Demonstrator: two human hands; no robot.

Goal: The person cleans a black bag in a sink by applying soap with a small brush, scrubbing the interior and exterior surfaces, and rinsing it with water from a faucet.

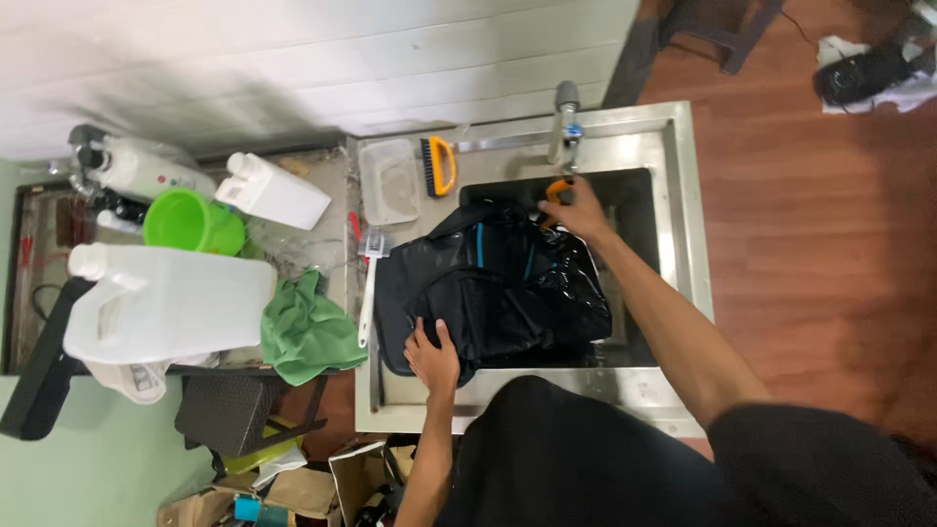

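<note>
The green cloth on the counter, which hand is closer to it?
Left. The left hand presses the black backpack just right of the green cloth. The right hand is farther away, by the faucet.

Left of the steel sink, a big white plastic jug (pixel 166 303) lies flat, a crumpled green cloth (pixel 307 332) beside it, a lime-green plastic cup (pixel 190 222) behind, a clear plastic tub (pixel 389 182) by the wall.
</note>
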